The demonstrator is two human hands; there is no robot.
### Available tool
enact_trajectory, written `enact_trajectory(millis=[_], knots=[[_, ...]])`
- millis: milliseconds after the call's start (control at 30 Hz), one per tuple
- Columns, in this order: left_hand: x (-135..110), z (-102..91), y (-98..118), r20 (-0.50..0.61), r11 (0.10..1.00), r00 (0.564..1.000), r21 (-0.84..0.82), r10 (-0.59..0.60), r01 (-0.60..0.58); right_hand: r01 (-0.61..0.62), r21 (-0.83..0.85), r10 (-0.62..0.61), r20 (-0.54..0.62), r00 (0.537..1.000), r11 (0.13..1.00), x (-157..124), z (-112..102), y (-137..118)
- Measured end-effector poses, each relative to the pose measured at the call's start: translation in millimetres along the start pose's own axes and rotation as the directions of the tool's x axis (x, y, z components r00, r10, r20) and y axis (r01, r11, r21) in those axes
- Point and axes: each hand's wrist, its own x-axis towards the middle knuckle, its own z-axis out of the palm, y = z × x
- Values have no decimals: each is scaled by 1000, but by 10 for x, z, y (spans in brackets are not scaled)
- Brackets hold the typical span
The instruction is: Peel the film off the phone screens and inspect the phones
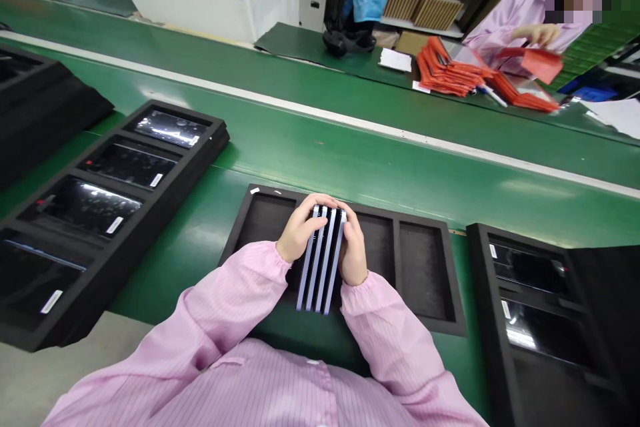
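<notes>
Several slim phones point(320, 260) stand on edge side by side, their lavender-blue frames facing up at me. My left hand point(301, 227) is closed round the far left of the stack, thumb resting on the upper edges. On the far right side my right hand point(354, 247) wraps the same stack, its fingers meeting the left ones at the far end. Beneath the hands lies a black foam tray point(397, 250) with rectangular pockets; the hands hide its middle part. Whether the phones touch the tray I cannot tell.
On the left, a black foam tray point(173, 203) holds several dark-screened phones with white labels. Another tray point(480, 293) at right holds two phones. A green conveyor bench point(310, 140) runs across. Beyond it, a person in a pink sleeve point(505, 13) handles red pouches point(445, 70).
</notes>
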Motion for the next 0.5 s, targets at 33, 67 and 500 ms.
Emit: enact_trajectory(millis=[33, 67, 500], knots=[[1, -10, -3, 15, 1000, 1000, -18, -7, 8, -11, 40, 10, 9, 1000, 999, -3, -10, -3], [2, -23, -11, 32, 999, 999, -35, -21, 22, -22, 74, 21, 20, 1000, 997, -5, -20, -3], [17, -117, -75, 81, 989, 997, -145, -5, 17, -1, -48, 4, 69, 998, 999, -29, -51, -56]])
